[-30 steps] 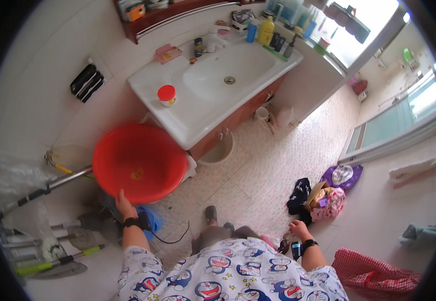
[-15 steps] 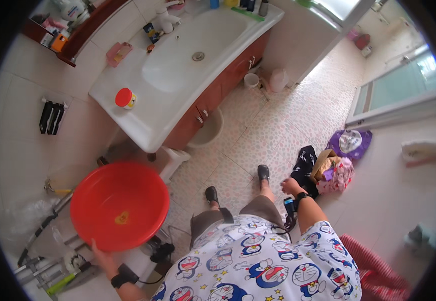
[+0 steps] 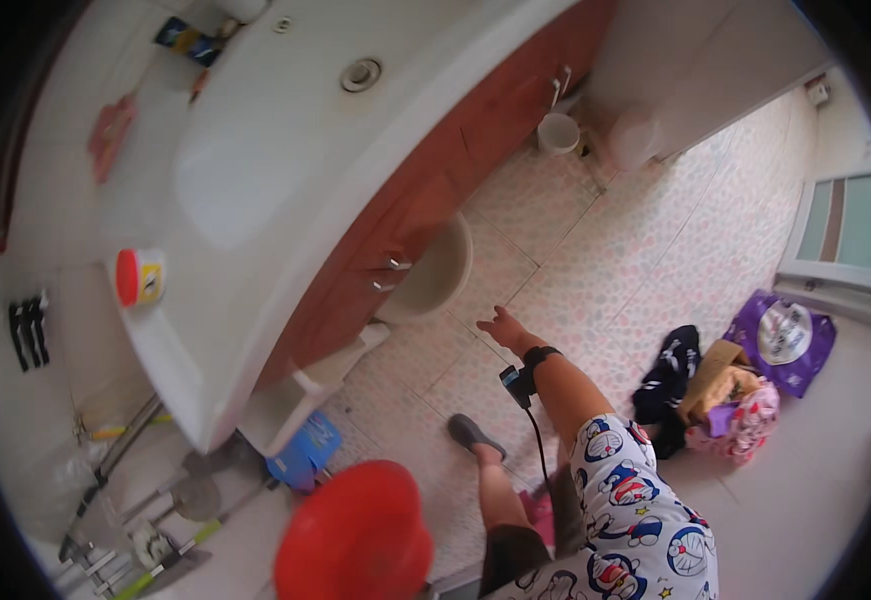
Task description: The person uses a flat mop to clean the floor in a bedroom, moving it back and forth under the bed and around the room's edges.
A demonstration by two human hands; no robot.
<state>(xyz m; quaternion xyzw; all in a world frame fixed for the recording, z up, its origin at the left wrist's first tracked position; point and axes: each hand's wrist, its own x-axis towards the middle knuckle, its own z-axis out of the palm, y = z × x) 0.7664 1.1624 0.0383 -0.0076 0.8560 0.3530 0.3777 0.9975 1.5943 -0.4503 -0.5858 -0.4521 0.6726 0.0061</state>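
My right hand [image 3: 503, 328] reaches forward over the tiled floor, fingers apart and holding nothing. A black band with a small device and cable sits on that wrist. The white basin [image 3: 460, 290] on the floor by the red vanity cabinet is the thing nearest to this hand. Low in the view, a large red plastic basin [image 3: 355, 530] is tilted close to my legs. My left hand does not show; whether it holds the red basin is hidden.
The white sink [image 3: 245, 190] fills the upper left, with a red-lidded tub [image 3: 141, 278] on its corner. A blue dustpan-like object [image 3: 305, 448] stands below it. Clothes [image 3: 730, 400] and a purple bag [image 3: 785, 335] lie at right. A small white bucket [image 3: 558, 134] stands by the cabinet.
The view has come closer to the sink. My right hand has stretched forward from beside the clothes. The red basin has moved right, toward my legs, and tilted; my left hand has left the view.
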